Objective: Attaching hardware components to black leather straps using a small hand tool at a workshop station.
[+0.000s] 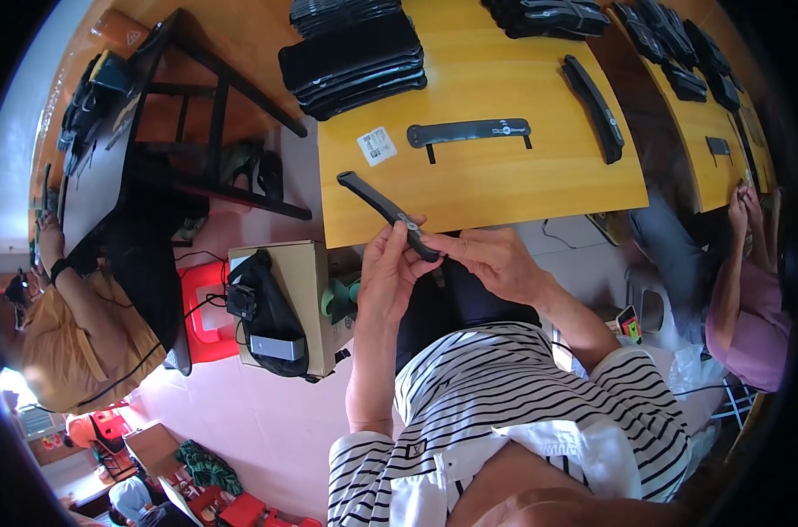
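Observation:
A long, narrow black strip with a rounded end is held over the table's near edge. My left hand is closed on its lower part, thumb on top. My right hand is at the same lower end, its fingertips pinching the strip; its thumb is partly hidden. Beyond my hands a similar dark strip lies crosswise on the yellow table, two short black tabs sticking out from its near side. Another black strip rests near the right edge of the table.
Black flat pieces are stacked at the far left, with more bundles at the far right. A white label sheet lies on the table. Left below stand a cardboard box and a red stool. Co-workers sit at both sides.

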Available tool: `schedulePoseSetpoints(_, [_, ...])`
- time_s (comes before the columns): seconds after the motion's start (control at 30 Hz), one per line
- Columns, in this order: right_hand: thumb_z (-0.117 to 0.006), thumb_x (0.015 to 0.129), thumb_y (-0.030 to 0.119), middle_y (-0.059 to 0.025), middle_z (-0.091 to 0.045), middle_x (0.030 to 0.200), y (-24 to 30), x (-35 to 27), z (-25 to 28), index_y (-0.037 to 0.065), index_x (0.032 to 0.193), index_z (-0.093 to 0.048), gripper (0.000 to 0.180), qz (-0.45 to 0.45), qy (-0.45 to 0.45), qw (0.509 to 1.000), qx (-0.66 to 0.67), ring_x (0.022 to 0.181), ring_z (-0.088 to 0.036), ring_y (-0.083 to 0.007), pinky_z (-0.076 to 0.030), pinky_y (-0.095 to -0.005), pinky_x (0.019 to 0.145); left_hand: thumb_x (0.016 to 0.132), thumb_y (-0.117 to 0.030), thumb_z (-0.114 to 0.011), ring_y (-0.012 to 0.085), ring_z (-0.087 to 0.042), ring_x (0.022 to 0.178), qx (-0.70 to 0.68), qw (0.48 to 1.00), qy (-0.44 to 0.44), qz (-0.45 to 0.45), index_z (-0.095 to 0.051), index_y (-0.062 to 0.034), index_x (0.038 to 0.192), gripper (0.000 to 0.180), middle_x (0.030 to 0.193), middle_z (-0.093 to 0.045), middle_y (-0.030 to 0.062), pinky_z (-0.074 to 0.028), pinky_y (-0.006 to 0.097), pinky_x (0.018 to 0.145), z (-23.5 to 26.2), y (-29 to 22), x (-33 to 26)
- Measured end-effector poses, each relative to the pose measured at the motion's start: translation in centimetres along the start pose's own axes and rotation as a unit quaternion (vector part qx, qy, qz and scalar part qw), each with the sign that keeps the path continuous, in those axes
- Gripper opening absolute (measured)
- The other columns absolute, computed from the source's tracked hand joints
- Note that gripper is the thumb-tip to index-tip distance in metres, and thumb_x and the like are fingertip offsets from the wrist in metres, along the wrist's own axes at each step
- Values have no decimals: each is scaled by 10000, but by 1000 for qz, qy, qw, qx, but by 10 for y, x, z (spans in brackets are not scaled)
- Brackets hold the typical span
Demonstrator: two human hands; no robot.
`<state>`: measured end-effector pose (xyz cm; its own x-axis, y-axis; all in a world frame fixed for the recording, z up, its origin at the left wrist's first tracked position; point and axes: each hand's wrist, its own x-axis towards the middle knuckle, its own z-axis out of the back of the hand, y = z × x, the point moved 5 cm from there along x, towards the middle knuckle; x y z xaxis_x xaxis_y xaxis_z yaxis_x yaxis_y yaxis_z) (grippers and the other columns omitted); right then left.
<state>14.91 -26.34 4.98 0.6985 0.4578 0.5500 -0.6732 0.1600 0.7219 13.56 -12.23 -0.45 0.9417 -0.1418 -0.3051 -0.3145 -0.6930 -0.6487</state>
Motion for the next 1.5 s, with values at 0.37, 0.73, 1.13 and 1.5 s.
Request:
schedulePoseSetpoints(0.37, [-492, 897, 58, 28, -438, 603, -30, -23, -15, 57, 1200, -554, 309, -327, 91, 843, 416, 527, -373, -51, -314, -184, 464, 821, 5, -590, 217, -649, 812, 26, 998, 48, 18, -436, 44, 1210, 421, 941, -613, 133, -571, 296, 709, -2, -1, -4])
schedulePoseSetpoints(0.73, [-524, 875, 59, 20, -468, 618, -30, -28, -15, 31, 1181, -560, 309, -322, 69, 896, 298, 526, -404, -48, -321, -187, 457, 778, -22, -623, 185, -642, 731, 63, 998, 9, 22, -469, 61, 1161, 421, 865, -610, 105, -566, 273, 653, 4, 3, 0])
schedulePoseSetpoints(1.13, [-667, 763, 244, -73, -495, 579, -1, -12, 7, 67, 698, -545, 224, -95, 279, 954, 44, 510, -511, -258, -377, -345, 467, 726, -25, -652, 142, -614, 774, 152, 974, 125, 116, -502, 55, 1115, 424, 867, -609, 86, -539, 236, 589, -19, 13, -19])
schedulePoseSetpoints(1.5, [-553, 811, 84, -26, -450, 506, 2, -43, 1, 5, 649, -552, 180, -275, 334, 832, 348, 438, -428, -81, -301, -233, 423, 724, -5, -665, 174, -627, 799, 43, 949, 205, 236, -424, 75, 1213, 552, 930, -610, 126, -559, 277, 673, -25, 42, -43])
